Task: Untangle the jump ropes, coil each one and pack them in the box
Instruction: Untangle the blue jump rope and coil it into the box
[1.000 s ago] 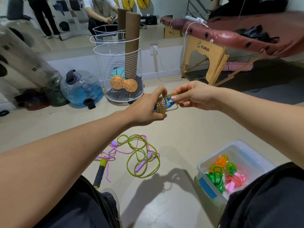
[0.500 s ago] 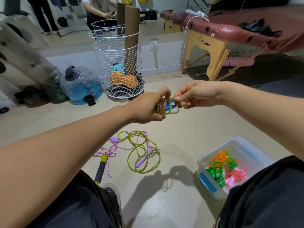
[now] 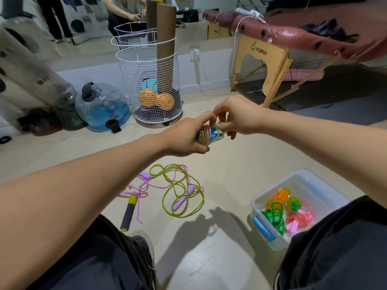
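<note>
Head view, coiled jump rope [image 3: 207, 136] horizontal, handles rightward

Single head-worn wide-angle view, facing forward and down, close above the floor [image 3: 230, 170]

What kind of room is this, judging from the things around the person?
Probably a gym or exercise studio. A wall mirror runs above the floor, a folding massage table stands at the right, and a wire basket holds balls.

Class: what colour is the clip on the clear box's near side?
Blue. The clip on the box shows best in the head view.
</note>
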